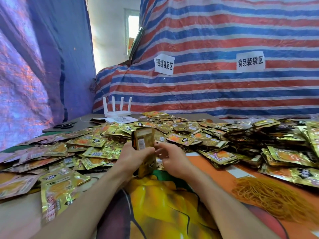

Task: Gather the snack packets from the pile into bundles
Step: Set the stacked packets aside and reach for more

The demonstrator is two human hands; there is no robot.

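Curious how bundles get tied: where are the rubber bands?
Head view, lower right: the rubber bands lie heaped on the orange cloth, beside the snack packets.

Packet pile [189, 135] across table [89, 120], router [117, 111] behind left, rubber bands [276, 195] front right

A makeshift food-packing workshop: striped tarps [215, 40] wall the upper frame, paper signs [164, 65] mark work zones, snack packets [189, 133] heap mid-frame, rubber bands [269, 195] lie lower right.

One router [117, 113] with four antennas [113, 104]; one pair of scissors [63, 125]; two paper signs [164, 65]; one heap of rubber bands [276, 197]; snack packets [96, 140] too numerous to count.
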